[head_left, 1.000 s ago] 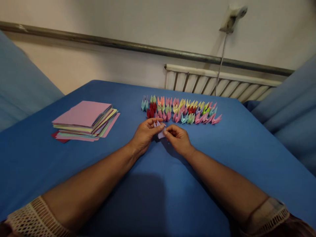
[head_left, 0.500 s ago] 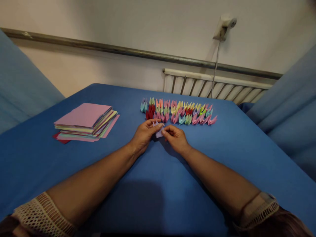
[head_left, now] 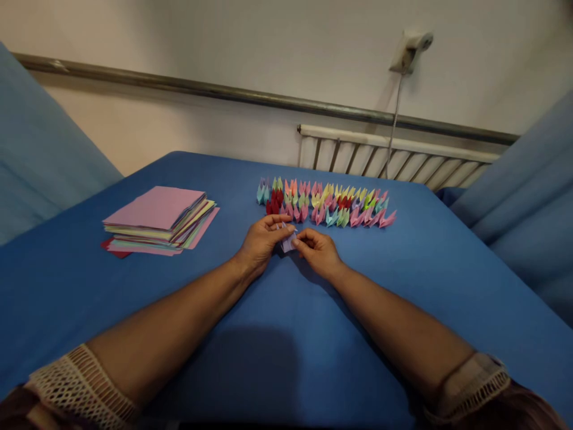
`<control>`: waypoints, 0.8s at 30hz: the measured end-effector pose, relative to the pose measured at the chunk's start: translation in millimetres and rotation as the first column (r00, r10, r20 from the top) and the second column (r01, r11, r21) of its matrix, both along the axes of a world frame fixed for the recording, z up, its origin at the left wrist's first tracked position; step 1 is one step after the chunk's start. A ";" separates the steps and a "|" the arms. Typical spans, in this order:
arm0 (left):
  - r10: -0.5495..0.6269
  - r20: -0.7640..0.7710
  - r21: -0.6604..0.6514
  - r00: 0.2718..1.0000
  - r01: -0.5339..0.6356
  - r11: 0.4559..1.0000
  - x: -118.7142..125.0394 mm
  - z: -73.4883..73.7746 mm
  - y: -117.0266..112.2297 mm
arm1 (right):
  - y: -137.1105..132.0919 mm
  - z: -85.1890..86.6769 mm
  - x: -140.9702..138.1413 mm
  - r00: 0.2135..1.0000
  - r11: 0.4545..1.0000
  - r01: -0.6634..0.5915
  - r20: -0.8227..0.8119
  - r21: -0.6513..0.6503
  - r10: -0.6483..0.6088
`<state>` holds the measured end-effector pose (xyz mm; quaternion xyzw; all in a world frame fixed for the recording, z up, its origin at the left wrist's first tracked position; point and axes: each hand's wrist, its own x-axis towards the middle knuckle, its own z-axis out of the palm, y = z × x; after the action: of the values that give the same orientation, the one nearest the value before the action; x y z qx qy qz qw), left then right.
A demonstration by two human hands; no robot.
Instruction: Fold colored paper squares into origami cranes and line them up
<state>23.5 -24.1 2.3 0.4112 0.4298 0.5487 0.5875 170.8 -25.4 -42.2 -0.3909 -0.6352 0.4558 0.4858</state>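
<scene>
A small folded lavender paper (head_left: 288, 241), shaped like part of an origami figure with pointed tips, is held between my hands above the blue cloth. My left hand (head_left: 264, 240) grips its left and upper side, thumb on top and fingers behind. With thumb and forefinger my right hand (head_left: 319, 251) pinches its right edge. Just beyond my hands stand rows of origami cranes (head_left: 340, 203) in pink, red, yellow, green and blue. Fingers hide part of the lavender paper.
A stack of coloured paper squares (head_left: 154, 208) lies on the left of the blue-covered table (head_left: 250, 370). Behind it are a wall rail (head_left: 201, 89), a white radiator (head_left: 398, 146) and a socket with a cable (head_left: 408, 51). Blue curtains (head_left: 532, 197) hang at both sides.
My view has shifted slightly, so the background sits a little further right. Both hands keep their grip on the lavender paper, which appears tilted a little differently.
</scene>
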 end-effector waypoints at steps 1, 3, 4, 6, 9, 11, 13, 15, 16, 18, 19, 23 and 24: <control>0.001 -0.001 0.000 1.000 -0.001 1.000 0.0 0.3 -0.1 | -0.2 0.2 0.2 1.000 1.000 -0.004 0.001 -0.003 0.004; 0.002 -0.004 0.002 1.000 -0.002 1.000 0.3 1.0 -0.4 | -0.8 1.1 0.3 1.000 1.000 -0.008 -0.003 -0.008 0.008; 0.001 -0.005 0.003 1.000 -0.001 1.000 0.6 1.4 -0.6 | -1.1 1.6 0.3 1.000 1.000 -0.009 -0.007 -0.008 0.009; -0.010 0.003 0.001 1.000 0.010 1.000 1.5 1.6 -1.0 | -1.1 2.1 0.1 1.000 1.000 -0.004 -0.013 -0.005 0.004; -0.058 0.046 -0.008 0.997 0.058 0.998 2.3 0.4 -0.8 | 1.4 1.1 0.2 0.999 0.999 0.034 -0.023 -0.004 -0.034; -0.105 0.078 -0.009 0.991 0.106 0.994 1.7 -1.2 -0.1 | 4.5 -0.1 0.4 0.996 0.996 0.083 -0.039 -0.019 -0.084; -0.149 0.093 -0.010 0.984 0.150 0.989 0.3 -3.1 0.9 | 7.5 -0.5 0.6 0.988 0.990 0.134 -0.075 -0.046 -0.137; -0.163 0.082 -0.019 0.983 0.165 0.986 -1.1 -4.9 1.8 | 9.6 0.1 0.6 0.979 0.985 0.158 -0.117 -0.075 -0.166; -0.157 0.066 -0.024 0.985 0.159 0.987 -1.6 -5.7 2.0 | 10.3 0.7 0.5 0.976 0.983 0.163 -0.130 -0.087 -0.174; -0.130 0.030 -0.029 0.991 0.131 0.991 -1.7 -7.0 2.0 | 10.8 1.9 0.2 0.974 0.980 0.170 -0.134 -0.102 -0.183; -0.119 0.015 -0.027 0.993 0.119 0.992 -1.4 -7.4 1.8 | 10.9 2.3 -0.1 0.974 0.980 0.170 -0.132 -0.107 -0.183; -0.102 -0.051 -0.002 0.993 0.102 0.995 0.7 -6.8 -0.3 | 10.6 2.6 -1.5 0.965 0.976 0.183 -0.166 -0.122 -0.201; -0.095 -0.075 0.012 0.993 0.097 0.995 1.3 -6.1 -1.0 | 10.3 2.5 -1.8 0.959 0.972 0.201 -0.179 -0.120 -0.221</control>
<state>24.8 -25.2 -3.8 0.4559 0.4268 0.5075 0.5937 168.9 -15.2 -39.7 -0.4349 -0.5164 0.4683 0.5700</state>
